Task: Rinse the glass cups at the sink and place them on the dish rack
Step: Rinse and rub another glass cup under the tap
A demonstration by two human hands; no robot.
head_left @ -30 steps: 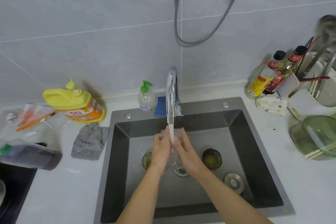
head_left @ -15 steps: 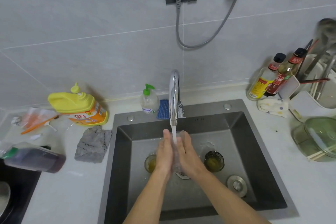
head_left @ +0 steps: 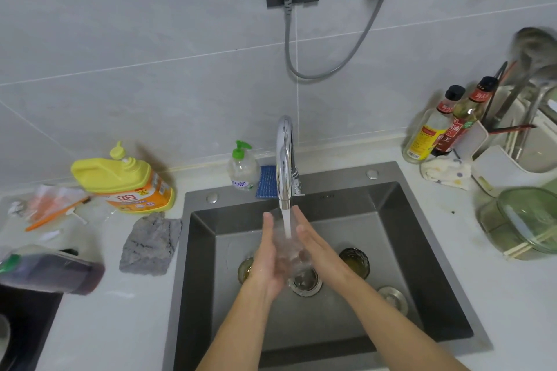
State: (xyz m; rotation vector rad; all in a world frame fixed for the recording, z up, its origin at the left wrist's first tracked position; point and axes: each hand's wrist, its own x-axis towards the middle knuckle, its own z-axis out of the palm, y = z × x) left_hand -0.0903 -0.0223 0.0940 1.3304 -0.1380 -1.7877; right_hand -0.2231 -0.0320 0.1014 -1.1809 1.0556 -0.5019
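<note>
Item in hand: one clear, smooth-walled glass cup [head_left: 287, 245], pressed between the flat palms of the left hand [head_left: 266, 253] and the right hand [head_left: 316, 245], fingers extended along its sides rather than curled, so both hands are clamping on it. The pair is hovering over the round metal drain [head_left: 304, 281] of the dark grey square steel sink [head_left: 391, 205], directly under the curved chrome faucet [head_left: 284, 159], whose white stream is falling into the cup's mouth. Advice for this step: wet glass is likely slippery, so turning it slowly while keeping even palm pressure seems wise. Also catalogued: two ribbed amber glass cups, one [head_left: 355, 262] standing on the sink floor beside the right wrist, the other [head_left: 244, 269] partly hidden behind the left hand, both awaiting rinsing. A white plastic dish rack [head_left: 512, 156] is sitting at the counter's right edge.
</note>
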